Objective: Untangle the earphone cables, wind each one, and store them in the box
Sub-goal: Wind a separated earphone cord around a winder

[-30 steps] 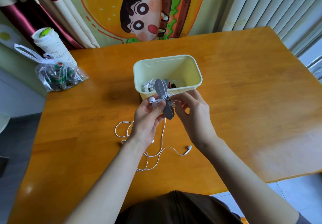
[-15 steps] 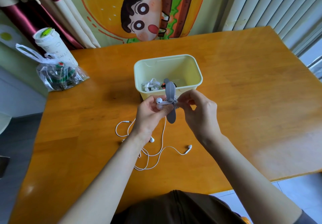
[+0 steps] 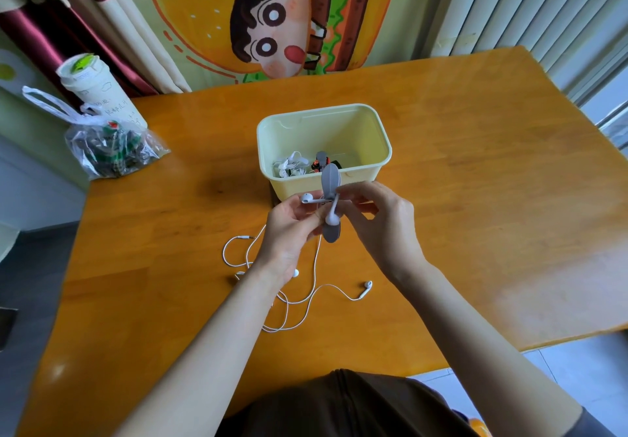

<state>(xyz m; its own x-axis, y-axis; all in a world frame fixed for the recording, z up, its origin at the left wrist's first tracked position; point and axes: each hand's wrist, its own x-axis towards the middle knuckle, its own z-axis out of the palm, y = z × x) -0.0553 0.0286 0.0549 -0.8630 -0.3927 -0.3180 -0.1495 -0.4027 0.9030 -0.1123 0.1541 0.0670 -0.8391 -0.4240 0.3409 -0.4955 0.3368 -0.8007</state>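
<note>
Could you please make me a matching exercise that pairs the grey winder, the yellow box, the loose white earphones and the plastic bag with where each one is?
Things:
1 grey winder
2 pale yellow box
3 loose white earphones
4 plastic bag

Places:
A at the far left corner of the table
B held between the left hand and the right hand
C lying on the table below the hands
D standing on the table just beyond the hands

Pairs: 1-B, 2-D, 3-C, 4-A

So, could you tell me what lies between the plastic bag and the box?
Nothing: between the plastic bag and the box the table is bare, in the head view.
</note>
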